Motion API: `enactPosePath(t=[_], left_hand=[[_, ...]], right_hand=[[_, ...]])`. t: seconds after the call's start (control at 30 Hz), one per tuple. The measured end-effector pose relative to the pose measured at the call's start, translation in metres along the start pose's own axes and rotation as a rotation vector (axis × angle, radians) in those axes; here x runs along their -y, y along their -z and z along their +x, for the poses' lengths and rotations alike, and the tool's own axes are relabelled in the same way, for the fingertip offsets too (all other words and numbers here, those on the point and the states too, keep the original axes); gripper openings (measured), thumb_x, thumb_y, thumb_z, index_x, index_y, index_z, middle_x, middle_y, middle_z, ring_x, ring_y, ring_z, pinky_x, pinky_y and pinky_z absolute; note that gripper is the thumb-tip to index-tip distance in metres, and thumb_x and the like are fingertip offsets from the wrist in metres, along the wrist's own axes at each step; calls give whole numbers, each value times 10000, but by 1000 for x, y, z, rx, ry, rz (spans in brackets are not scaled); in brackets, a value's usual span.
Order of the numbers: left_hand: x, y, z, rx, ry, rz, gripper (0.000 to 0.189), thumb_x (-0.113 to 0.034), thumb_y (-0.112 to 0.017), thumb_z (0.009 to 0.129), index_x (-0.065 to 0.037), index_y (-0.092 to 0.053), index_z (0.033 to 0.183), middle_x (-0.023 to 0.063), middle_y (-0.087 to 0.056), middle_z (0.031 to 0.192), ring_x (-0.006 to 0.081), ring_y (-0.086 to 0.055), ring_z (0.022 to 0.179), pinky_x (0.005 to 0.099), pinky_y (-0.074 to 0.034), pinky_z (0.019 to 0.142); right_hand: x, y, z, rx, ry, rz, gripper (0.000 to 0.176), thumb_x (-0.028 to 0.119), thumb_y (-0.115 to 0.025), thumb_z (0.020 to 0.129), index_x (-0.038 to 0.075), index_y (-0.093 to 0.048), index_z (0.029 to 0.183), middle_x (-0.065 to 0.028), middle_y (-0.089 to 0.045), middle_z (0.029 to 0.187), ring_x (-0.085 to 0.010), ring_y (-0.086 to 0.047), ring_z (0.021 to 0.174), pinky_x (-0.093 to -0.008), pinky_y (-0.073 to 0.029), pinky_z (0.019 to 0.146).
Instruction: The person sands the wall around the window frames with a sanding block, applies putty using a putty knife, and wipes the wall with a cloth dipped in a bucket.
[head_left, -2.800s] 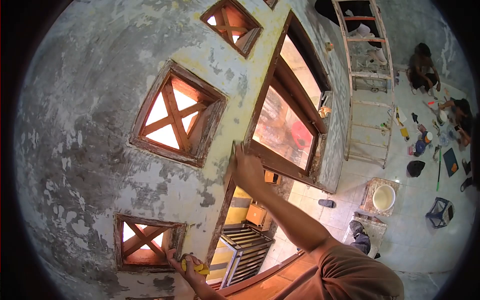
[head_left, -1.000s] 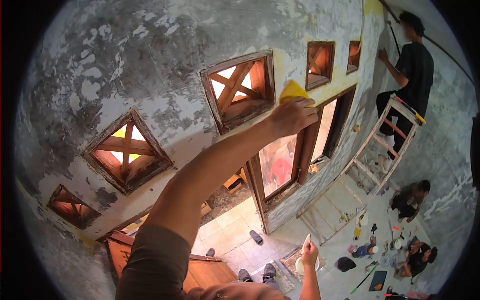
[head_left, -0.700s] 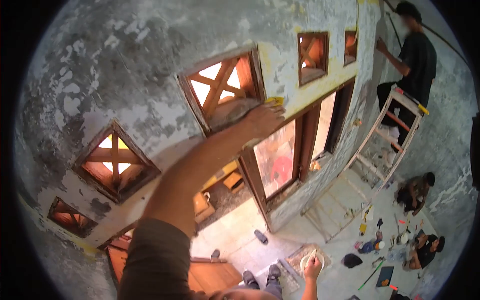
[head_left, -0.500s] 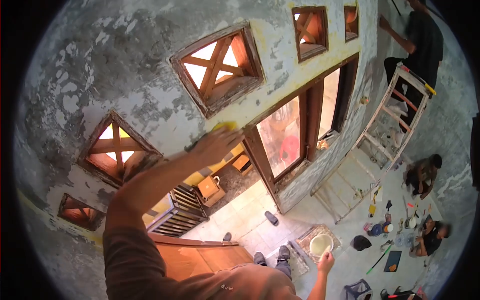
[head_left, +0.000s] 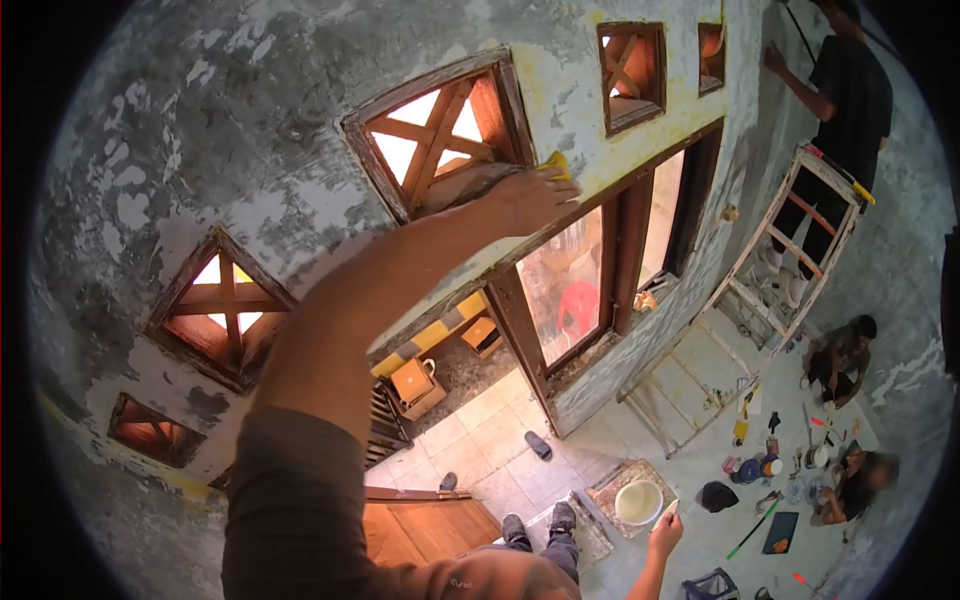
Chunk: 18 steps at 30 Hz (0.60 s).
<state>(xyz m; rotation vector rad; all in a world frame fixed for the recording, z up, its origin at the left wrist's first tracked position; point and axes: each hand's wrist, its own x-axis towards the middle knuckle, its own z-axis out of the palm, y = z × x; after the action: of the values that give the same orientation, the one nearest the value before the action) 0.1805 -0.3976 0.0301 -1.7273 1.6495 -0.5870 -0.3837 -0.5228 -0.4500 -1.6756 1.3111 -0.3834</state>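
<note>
My left hand [head_left: 535, 203] reaches up along the wall between the cross-braced window and the door frame. Its fingers press a small yellow pad [head_left: 553, 166] to the patchy grey-and-white wall [head_left: 575, 140]. Low on the right, the closed fingers of my right hand [head_left: 664, 535] are beside a white bucket [head_left: 638, 503] with pale contents. A small pale piece shows at the fingertips; I cannot tell what it is.
Wooden-framed windows [head_left: 448, 130] open through the wall above the doorway. A ladder [head_left: 745, 300] leans at right, with a person [head_left: 850, 90] near its top touching the wall. Two people [head_left: 840, 365] sit on the floor among scattered tools, near a black tablet [head_left: 780, 533].
My left hand has slid up and right along the wall with the yellow pad, past the window's lower corner. My right hand has shifted slightly right and down beside the bucket.
</note>
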Motion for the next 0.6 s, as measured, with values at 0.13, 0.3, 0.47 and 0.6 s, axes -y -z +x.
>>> enactPosePath(t=[0.13,0.3,0.47,0.6], left_hand=[[-11,-11,-12,-26,92,-43,360,-166,-448,910,-89,-561,1244,54,-452,1430,188,-375,1351,353,-249,1159],[-60,20,-133,110,126,-100,396,-129,-485,883,-41,-540,1265,83,-463,1417,197,-407,1327,351,-269,1136],[-104,48,-248,159,218,-183,460,-125,-500,867,-65,-497,1324,79,-453,1425,178,-389,1344,359,-261,1142],[-83,62,-224,138,192,-228,470,-137,-501,874,-98,-484,1342,77,-428,1446,177,-354,1372,365,-262,1147]], right_hand=[[-2,-28,2,20,14,116,332,213,-463,916,-95,-585,896,-277,-620,799,-414,-606,732,-474,-453,674],[6,-50,-12,153,7,68,325,223,-472,912,-82,-584,897,-261,-621,797,-404,-600,722,-466,-450,664],[27,-55,-12,169,84,111,314,222,-481,905,-72,-589,894,-252,-622,798,-403,-592,728,-463,-444,669],[38,-36,4,141,177,76,294,189,-474,907,-77,-598,928,-213,-642,823,-335,-611,724,-428,-470,657]])
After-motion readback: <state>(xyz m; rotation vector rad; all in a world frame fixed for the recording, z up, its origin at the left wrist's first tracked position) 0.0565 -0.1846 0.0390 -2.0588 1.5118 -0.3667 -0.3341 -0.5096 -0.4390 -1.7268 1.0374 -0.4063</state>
